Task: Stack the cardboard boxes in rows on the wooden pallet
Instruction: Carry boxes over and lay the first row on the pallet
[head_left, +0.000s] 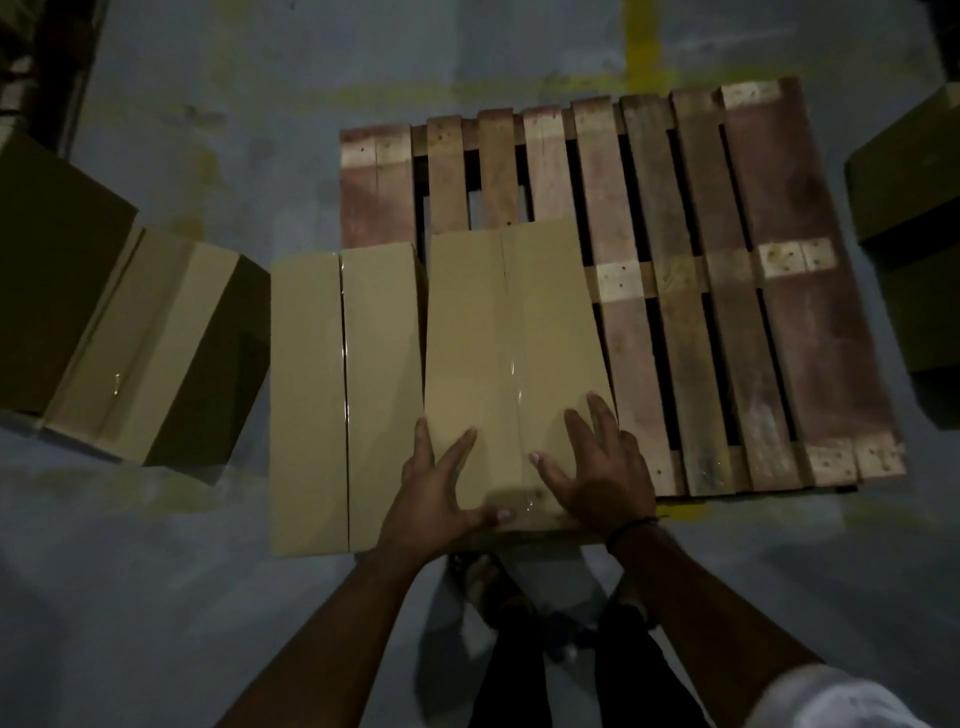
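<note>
Now, at lower centre of the frame, a person's left hand (441, 486) and right hand (602, 467) lie flat, each grip wide and clasping nothing, on the second cardboard box (493, 322) beside the first box (311, 389) on the wooden pallet's (753, 312) left side, where nudging it flush seems next.

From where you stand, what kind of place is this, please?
Probably a warehouse or loading area: a wooden pallet lies on a grey concrete floor with yellow painted lines, and taped cardboard boxes stand on it and beside it.
</note>
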